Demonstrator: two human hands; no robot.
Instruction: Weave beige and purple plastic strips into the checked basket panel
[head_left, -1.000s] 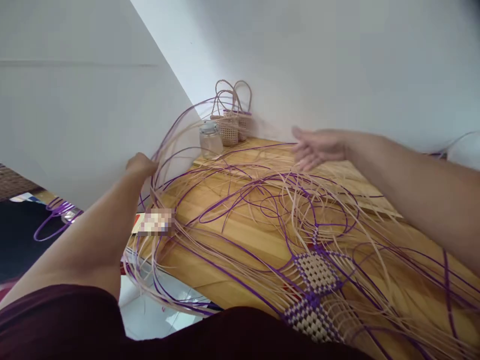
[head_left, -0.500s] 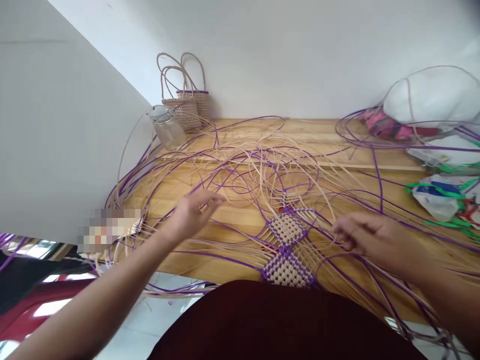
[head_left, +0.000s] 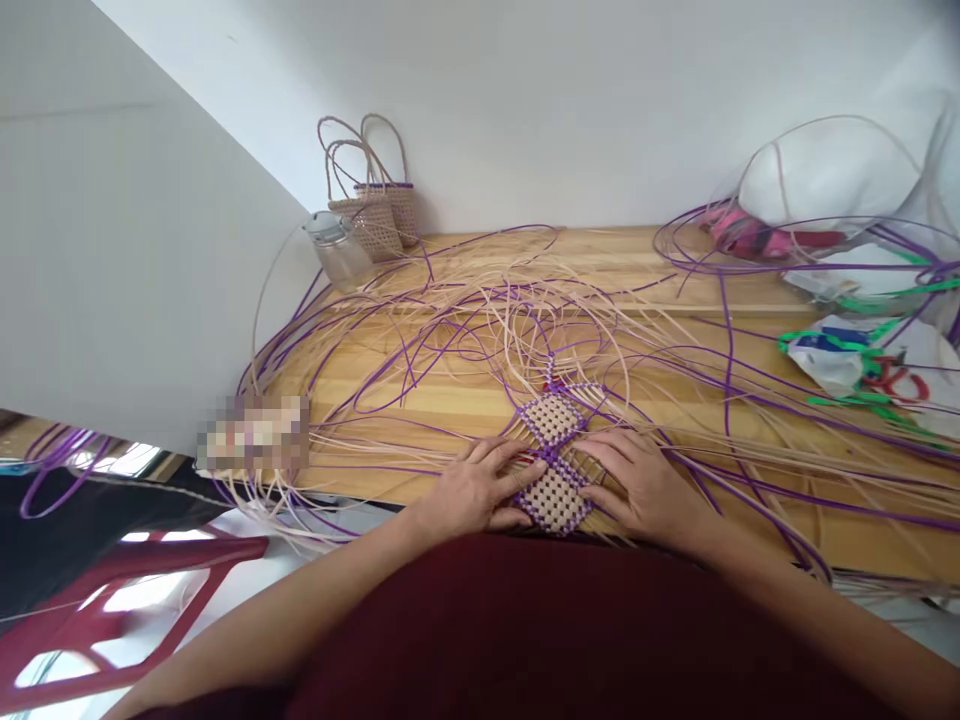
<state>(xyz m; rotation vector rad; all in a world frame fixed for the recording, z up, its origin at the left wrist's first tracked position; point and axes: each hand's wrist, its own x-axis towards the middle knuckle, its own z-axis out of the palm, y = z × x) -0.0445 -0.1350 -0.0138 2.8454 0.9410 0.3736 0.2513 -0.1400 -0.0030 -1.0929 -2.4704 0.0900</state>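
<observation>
A woven piece [head_left: 556, 498] of cream and purple strands lies near the table's front edge, made of diamond-shaped checkered panels joined in a column. At its left side rests my left hand [head_left: 480, 488], palm down, fingers apart and fingertips on the weave. My right hand [head_left: 643, 485] lies on the opposite side with its fingers spread over the loose strands and the panel's edge. Both hands are open, pressed lightly against the piece. Long loose strands [head_left: 750, 455] fan out from it to both sides. Small red bits show beside the panels, mostly hidden.
Two small woven baskets [head_left: 375, 222] and a glass jar [head_left: 341, 250] stand at the back left. Plastic bags [head_left: 829, 355] with green ties and a white bundle [head_left: 829, 180] sit at the right. A red chair [head_left: 150, 600] is below left. Tangled strands cover much of the wooden table [head_left: 450, 402].
Both hands have come down and inward from above the table onto the sides of the woven piece. The view has shifted slightly.
</observation>
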